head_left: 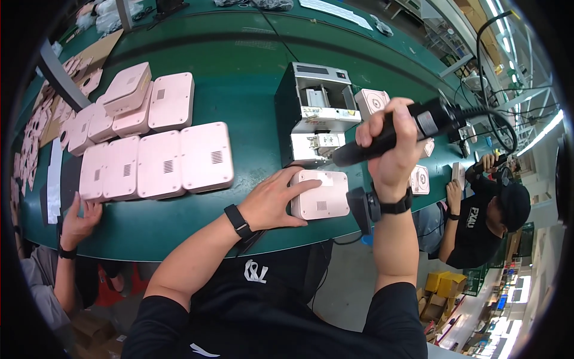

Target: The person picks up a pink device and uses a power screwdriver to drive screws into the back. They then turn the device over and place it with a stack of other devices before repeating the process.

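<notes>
My left hand (pixel 275 200) grips a pale pink plastic case (pixel 326 206) near the table's front edge. Its index finger lies across the top, and the thumb rests along the near side. The case lies flat, showing a small vent grille and corner holes. In my right fist (pixel 397 143) is a black electric screwdriver (pixel 421 122), its cable running off to the right. The tool's front end points down and left, at the lower opening of a screw feeder (pixel 320 113). I cannot tell whether its bit touches the feeder.
Several pink cases (pixel 206 155) stand in rows at left, some stacked. Other pink cases (pixel 372 100) lie right of the feeder. Another person's hand (pixel 81 221) touches the left row. A co-worker (pixel 478 221) handles a case at right. Small pink parts (pixel 33 137) cover cardboard far left.
</notes>
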The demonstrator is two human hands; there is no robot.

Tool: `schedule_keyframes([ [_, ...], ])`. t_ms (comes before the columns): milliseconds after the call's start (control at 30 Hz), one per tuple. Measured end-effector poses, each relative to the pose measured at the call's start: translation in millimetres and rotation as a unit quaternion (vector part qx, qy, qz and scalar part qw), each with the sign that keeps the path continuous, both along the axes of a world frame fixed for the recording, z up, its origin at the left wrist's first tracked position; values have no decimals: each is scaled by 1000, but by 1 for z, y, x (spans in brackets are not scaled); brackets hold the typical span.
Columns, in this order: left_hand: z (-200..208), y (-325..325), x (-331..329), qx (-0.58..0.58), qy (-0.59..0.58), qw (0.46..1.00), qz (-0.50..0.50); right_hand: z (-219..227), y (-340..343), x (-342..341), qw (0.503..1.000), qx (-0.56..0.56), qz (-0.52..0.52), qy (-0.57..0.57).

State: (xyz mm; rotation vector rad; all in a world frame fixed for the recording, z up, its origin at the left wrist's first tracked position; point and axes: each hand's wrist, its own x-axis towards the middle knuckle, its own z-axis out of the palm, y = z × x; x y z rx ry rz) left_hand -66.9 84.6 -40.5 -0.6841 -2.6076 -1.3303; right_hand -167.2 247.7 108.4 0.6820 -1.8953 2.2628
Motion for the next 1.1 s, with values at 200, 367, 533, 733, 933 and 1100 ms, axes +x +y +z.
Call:
schedule_keyframes([
  [200, -2, -2, 0, -1, -19, 1000, -12, -4, -7, 26, 997, -46, 68, -9],
  [367, -3, -1, -2, 4, -17, 1000, -8, -11, -13, 29, 997, -26, 69, -6],
  [533, -7, 1, -1, -1, 0, 1000, -2, -26, -15, 29, 996, -23, 90, -14],
  [733, -7, 1, -2, -7, 6, 1000, -6, -32, -14, 30, 995, -43, 92, -19],
  [933, -7, -1, -5, -4, 16, 1000, -14, -21, -15, 23, 988, -7, 152, -18],
  [1100, -1, -9, 4, 2, -20, 1000, -10, 10, -7, 10, 986, -95, 136, -7],
])
